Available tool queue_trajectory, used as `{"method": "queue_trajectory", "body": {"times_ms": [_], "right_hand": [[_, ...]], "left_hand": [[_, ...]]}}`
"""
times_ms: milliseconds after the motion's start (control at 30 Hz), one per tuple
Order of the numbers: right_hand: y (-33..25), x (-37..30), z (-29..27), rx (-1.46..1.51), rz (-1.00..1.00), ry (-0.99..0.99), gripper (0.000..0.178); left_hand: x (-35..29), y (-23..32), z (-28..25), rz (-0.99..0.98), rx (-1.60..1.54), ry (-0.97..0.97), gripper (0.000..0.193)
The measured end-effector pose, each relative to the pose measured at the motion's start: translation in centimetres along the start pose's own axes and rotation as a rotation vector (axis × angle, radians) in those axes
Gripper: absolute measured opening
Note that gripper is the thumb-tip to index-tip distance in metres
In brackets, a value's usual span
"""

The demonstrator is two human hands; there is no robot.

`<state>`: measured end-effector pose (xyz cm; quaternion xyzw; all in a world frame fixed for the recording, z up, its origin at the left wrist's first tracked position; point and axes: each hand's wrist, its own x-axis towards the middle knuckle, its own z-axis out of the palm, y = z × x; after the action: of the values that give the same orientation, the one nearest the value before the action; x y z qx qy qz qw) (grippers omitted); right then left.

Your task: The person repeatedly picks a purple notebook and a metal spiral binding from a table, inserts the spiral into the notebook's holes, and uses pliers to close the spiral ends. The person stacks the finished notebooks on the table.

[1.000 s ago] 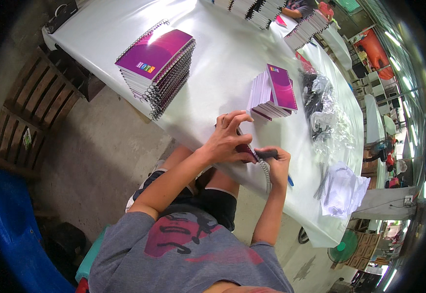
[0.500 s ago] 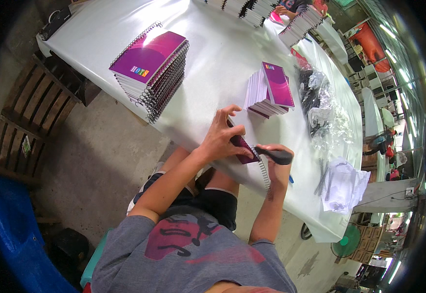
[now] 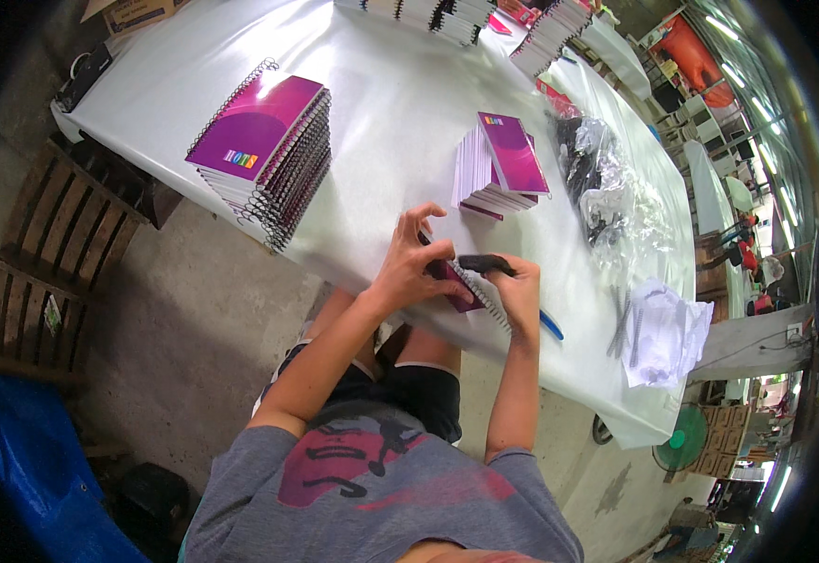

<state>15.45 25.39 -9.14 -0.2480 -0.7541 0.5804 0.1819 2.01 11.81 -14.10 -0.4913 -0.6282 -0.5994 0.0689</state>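
At the table's front edge, my left hand (image 3: 408,263) grips a small purple-covered notebook (image 3: 458,291), its thumb on the cover and its fingers curled at the far end. A spiral binding coil (image 3: 486,298) runs along the notebook's right edge, and its near end trails loose toward my right wrist. My right hand (image 3: 520,293) is closed on a black tool (image 3: 485,264), held across the coil's upper part. I cannot make out the tool's kind or working end. Beyond my hands sits a stack of purple-covered booklets (image 3: 494,169) with no coil showing.
A tall stack of coil-bound purple notebooks (image 3: 264,150) stands at the left of the white table (image 3: 381,113). Clear plastic wrap (image 3: 616,197), crumpled white paper (image 3: 663,333) and a blue pen-like item (image 3: 551,325) lie to the right. More bound books (image 3: 550,38) stand at the back.
My right hand has moved slightly up and left along the coil, and the black tool now points leftward over the notebook. My left hand keeps its hold. The whole view has shifted slightly.
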Motion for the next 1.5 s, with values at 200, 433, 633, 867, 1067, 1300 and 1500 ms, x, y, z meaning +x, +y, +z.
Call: {"method": "queue_trajectory", "body": {"times_ms": [200,433,633,867,1067,1300,1500], "right_hand": [[-0.5,0.1,0.8,0.285,-0.076,-0.127,0.018],[-0.7,0.0,1.5,0.465,-0.249,-0.025,0.016],[-0.9,1.6,1.5,-0.093,-0.053,0.002,0.016],[-1.5,1.8,1.9,-0.156,0.045,-0.045,0.019],[-2.2,1.1,2.4,0.223,-0.106,-0.129,0.021],[-1.3,2.0,2.5,0.196,-0.052,-0.024,0.02],[-1.5,2.2,3.3,-0.102,0.042,-0.061,0.022]], "left_hand": [[0.0,0.6,-0.4,-0.137,-0.095,0.02,0.064],[0.2,-0.2,-0.1,-0.096,-0.152,0.027,0.07],[0.2,-0.2,-0.3,-0.123,-0.173,-0.005,0.071],[0.1,-1.1,0.2,-0.118,-0.216,0.055,0.092],[0.0,-1.4,0.2,-0.176,-0.249,0.0,0.094],[0.0,-1.5,0.4,-0.105,-0.216,-0.002,0.095],[-0.2,-1.5,0.3,-0.14,-0.249,-0.036,0.094]]}}
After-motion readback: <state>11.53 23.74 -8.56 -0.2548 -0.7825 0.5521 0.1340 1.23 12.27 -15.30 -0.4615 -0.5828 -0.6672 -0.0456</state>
